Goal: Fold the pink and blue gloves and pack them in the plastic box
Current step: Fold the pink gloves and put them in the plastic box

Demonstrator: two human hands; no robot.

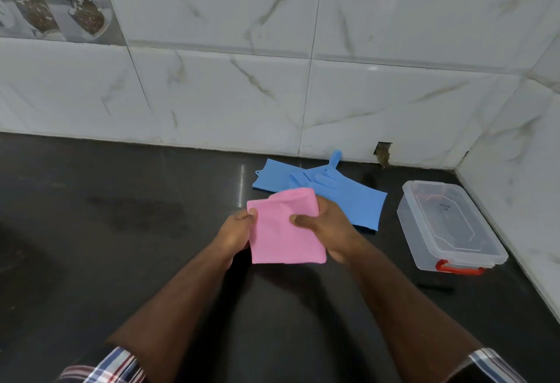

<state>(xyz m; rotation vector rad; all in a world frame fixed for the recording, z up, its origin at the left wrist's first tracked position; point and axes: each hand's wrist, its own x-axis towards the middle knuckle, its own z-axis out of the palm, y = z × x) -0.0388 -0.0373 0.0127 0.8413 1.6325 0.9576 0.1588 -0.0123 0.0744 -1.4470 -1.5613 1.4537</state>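
Pink gloves point(285, 228): head view, centre of the frame, held as one folded, roughly rectangular packet just above the dark surface point(121, 231). Whether the packet was one glove or the pair could not be told. The left hand point(235, 232) pinched the packet's left edge, thumb on top and fingers underneath. The right hand point(325, 226) gripped the right edge, thumb lying across the pink face and fingers curled behind. Neither hand was spread flat.

Blue gloves point(321, 187): unfolded, lying flat and overlapping on the surface above and right of centre, close to the foot of the tiled wall point(272, 49), partly hidden behind the right hand. One fingertip stood up against the wall.

Plastic box point(448, 225): clear, red latch at its near end, at the right of the frame, beside the blue gloves but apart from them. Whether a lid sat on it could not be settled; the raised panel visible may have been a lid or the base.

Judgement: the pink fold looked finished or nearly so, with nothing packed yet. The next move likely called for carrying the packet rightward to the box without letting the fold spring open, with one hand free to lift a lid if there was one. The blue gloves remained to fold.
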